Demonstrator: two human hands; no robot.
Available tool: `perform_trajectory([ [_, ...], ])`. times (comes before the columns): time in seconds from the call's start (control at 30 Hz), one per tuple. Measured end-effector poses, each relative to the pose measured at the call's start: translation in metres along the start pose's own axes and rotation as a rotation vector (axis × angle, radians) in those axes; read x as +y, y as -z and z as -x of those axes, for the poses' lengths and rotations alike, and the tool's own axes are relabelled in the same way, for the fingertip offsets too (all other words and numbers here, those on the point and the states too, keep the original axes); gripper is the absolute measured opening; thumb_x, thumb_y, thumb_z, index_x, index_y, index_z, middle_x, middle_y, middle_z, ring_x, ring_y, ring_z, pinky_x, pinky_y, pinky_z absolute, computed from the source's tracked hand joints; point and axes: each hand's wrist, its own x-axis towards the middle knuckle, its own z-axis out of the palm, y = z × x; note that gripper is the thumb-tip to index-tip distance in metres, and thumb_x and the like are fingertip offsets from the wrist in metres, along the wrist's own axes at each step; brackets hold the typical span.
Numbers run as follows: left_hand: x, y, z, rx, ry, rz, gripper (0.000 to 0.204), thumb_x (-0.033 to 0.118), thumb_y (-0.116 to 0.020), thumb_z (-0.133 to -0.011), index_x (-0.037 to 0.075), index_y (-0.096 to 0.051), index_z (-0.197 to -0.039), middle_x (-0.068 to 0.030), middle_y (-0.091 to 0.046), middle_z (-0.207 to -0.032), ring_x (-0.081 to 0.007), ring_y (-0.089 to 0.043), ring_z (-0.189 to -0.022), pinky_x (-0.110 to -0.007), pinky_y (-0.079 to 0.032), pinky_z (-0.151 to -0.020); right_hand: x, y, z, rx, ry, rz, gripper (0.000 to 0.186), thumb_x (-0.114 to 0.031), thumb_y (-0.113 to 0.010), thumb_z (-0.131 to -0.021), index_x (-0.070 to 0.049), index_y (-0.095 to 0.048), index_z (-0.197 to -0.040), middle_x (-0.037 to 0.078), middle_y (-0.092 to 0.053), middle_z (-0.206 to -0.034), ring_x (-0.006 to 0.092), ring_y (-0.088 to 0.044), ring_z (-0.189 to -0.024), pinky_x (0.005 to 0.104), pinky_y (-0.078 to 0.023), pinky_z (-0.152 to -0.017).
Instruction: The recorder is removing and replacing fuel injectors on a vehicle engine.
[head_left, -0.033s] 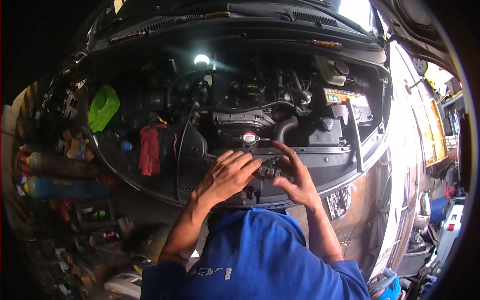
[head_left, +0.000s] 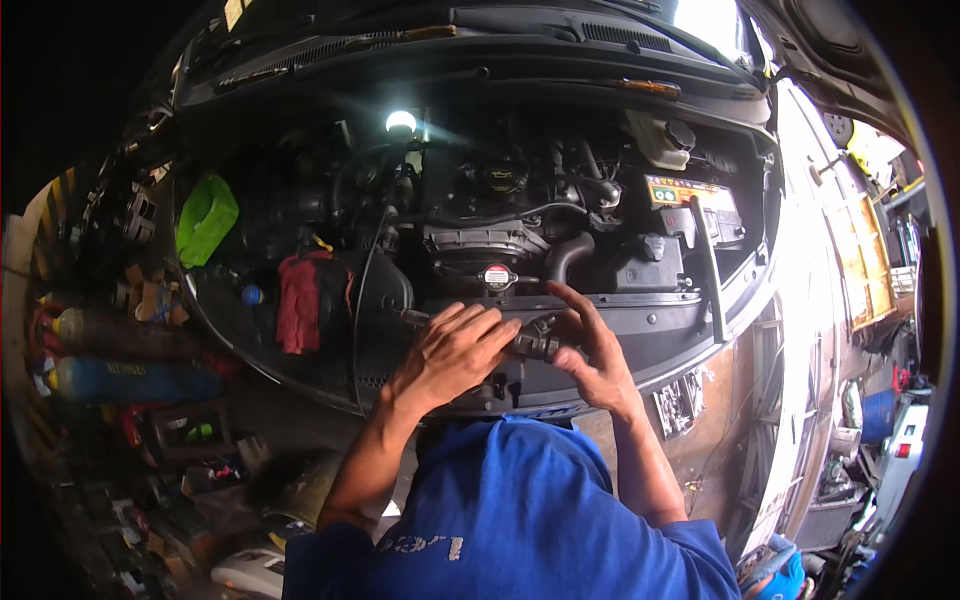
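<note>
Over the front edge of a car's engine bay, I have a small dark ribbed engine part (head_left: 537, 342) between my hands. My left hand (head_left: 450, 352) has its fingers bent and pressed together, their tips at the part's left end; its palm side is hidden. On the other side, my right hand (head_left: 598, 362) curves round the part, index finger stretched forward and thumb on the near side. A thin greyish rod-like piece (head_left: 415, 317) shows beside my left knuckles; I cannot tell whether it is held. Just beyond lies the radiator cap (head_left: 497, 277).
A red-and-black glove (head_left: 300, 300) and a green container (head_left: 207, 220) lie at the left of the bay. A work lamp (head_left: 401, 122) shines at the back. The battery (head_left: 700, 205) sits at the right. Gas cylinders (head_left: 130, 378) lie on the left floor.
My right thumb has drawn back slightly to the right along the engine part. Both hands otherwise keep their places.
</note>
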Motion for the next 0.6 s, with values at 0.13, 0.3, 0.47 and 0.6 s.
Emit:
perform_trajectory([
  [0.13, 0.004, 0.006, 0.002, -0.005, 0.007, 0.007, 0.046, 0.020, -0.086, -0.076, 0.003, -0.073, -0.117, -0.0067, -0.066, -0.100, -0.0251, -0.066, -0.092, -0.039, -0.052, -0.080, 0.008, 0.005, 0.000, 0.173, -0.070, -0.274, 0.075, -0.052, -0.064, -0.105, 0.002, -0.047, -0.154, 0.012, -0.070, -0.118, 0.0188, -0.068, -0.106, 0.0330, -0.053, -0.094],
  [0.3, 0.008, 0.009, 0.003, 0.015, -0.004, 0.014, 0.045, 0.020, -0.087, -0.075, 0.001, -0.073, -0.114, -0.0082, -0.068, -0.094, -0.0268, -0.067, -0.084, -0.040, -0.053, -0.075, 0.015, 0.011, 0.003, 0.280, -0.072, -0.220, 0.025, -0.020, -0.061, -0.110, 0.002, -0.071, -0.114, 0.007, -0.074, -0.094, 0.0119, -0.066, -0.085, 0.0276, -0.052, -0.079],
  [0.47, 0.012, 0.008, 0.007, 0.047, 0.003, 0.020, 0.045, 0.022, -0.088, -0.074, 0.000, -0.074, -0.111, -0.0090, -0.070, -0.096, -0.0282, -0.070, -0.087, -0.040, -0.056, -0.079, 0.012, 0.011, 0.010, 0.308, -0.095, -0.223, 0.023, -0.022, -0.065, -0.108, -0.001, -0.075, -0.108, 0.004, -0.075, -0.090, 0.0096, -0.067, -0.084, 0.0261, -0.053, -0.077],
  [0.6, 0.016, 0.011, 0.008, 0.045, 0.009, 0.021, 0.045, 0.023, -0.088, -0.074, 0.000, -0.074, -0.111, -0.0089, -0.071, -0.096, -0.0284, -0.071, -0.086, -0.040, -0.057, -0.079, 0.025, 0.015, 0.016, 0.327, -0.053, -0.139, 0.024, -0.022, -0.068, -0.106, 0.001, -0.076, -0.111, 0.005, -0.077, -0.093, 0.0097, -0.068, -0.080, 0.0251, -0.053, -0.074],
])
